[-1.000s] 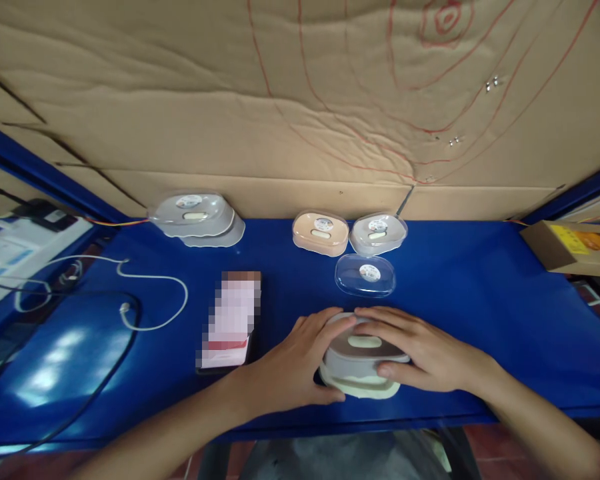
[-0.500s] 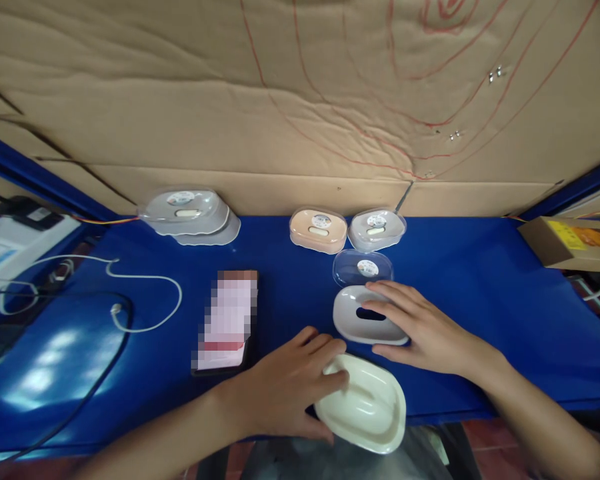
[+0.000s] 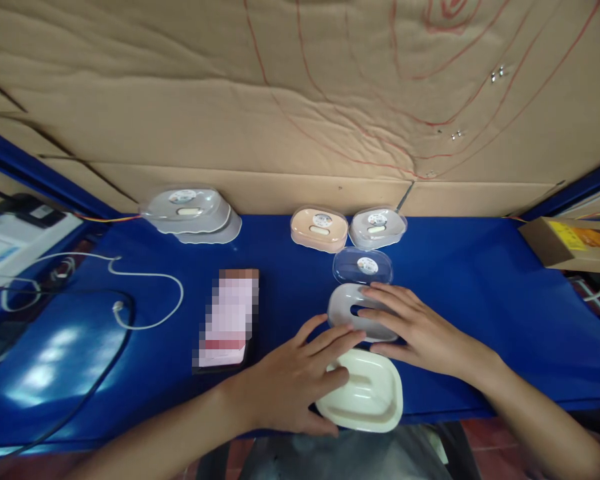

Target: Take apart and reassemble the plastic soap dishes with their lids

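Note:
A cream, rounded oblong dish [image 3: 373, 400] lies near the table's front edge. Over its left side, my left hand [image 3: 300, 383] is spread, with the longer fingers reaching past its far rim and the thumb low at its left. Just behind it sits a grey, shallow oval tray [image 3: 341, 315] with a dark slot in its middle. My right hand [image 3: 425, 330] covers the tray's right end, fingers apart and touching its top, thumb by the front rim. A clear lid [image 3: 347, 265] with a round sticker lies behind the tray.
Lidded boxes, one peach [image 3: 305, 233] and one grey [image 3: 387, 233], stand against the cardboard wall [image 3: 280, 133]. More grey boxes [image 3: 210, 230] are stacked at back left. A phone [image 3: 227, 320] and a white cable [image 3: 173, 283] lie left. A cardboard box [image 3: 540, 243] is at far right.
The grey tray has slid slightly left. The cream dish has turned a little and moved up toward the tray. My left hand's fingers have stretched out and spread forward.

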The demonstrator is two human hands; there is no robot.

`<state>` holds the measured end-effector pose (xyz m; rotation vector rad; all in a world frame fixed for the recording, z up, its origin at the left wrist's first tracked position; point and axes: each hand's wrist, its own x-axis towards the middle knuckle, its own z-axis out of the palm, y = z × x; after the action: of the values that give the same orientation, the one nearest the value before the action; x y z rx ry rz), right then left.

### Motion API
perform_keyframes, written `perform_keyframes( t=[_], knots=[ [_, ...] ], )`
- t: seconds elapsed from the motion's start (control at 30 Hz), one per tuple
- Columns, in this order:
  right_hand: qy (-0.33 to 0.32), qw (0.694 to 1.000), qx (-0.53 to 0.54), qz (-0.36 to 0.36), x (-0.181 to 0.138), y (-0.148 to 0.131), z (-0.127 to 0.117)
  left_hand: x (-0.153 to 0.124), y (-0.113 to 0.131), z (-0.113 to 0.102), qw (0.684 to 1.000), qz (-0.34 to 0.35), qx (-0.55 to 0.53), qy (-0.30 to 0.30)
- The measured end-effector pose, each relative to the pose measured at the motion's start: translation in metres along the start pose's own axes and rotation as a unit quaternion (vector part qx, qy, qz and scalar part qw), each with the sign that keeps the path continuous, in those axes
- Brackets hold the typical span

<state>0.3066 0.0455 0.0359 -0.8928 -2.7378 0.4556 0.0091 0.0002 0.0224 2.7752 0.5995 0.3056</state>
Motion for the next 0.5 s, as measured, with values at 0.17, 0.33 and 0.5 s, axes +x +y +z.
perform_keyframes(
  t=[0.17,0.33,0.5],
  knots=[
    [0.033,0.999,0.041,-0.012,0.0,-0.006,-0.005,-0.002,0.0,0.007,0.999,0.01,-0.002,0.036],
    [-0.037,0.998,0.039,-0.034,-0.006,-0.031,-0.01,-0.001,0.001,0.013,0.999,0.019,0.008,0.04],
    [-0.085,0.996,0.002,-0.022,-0.018,-0.048,0.004,0.001,0.0,0.01,0.997,0.044,0.02,0.054]
  ],
)
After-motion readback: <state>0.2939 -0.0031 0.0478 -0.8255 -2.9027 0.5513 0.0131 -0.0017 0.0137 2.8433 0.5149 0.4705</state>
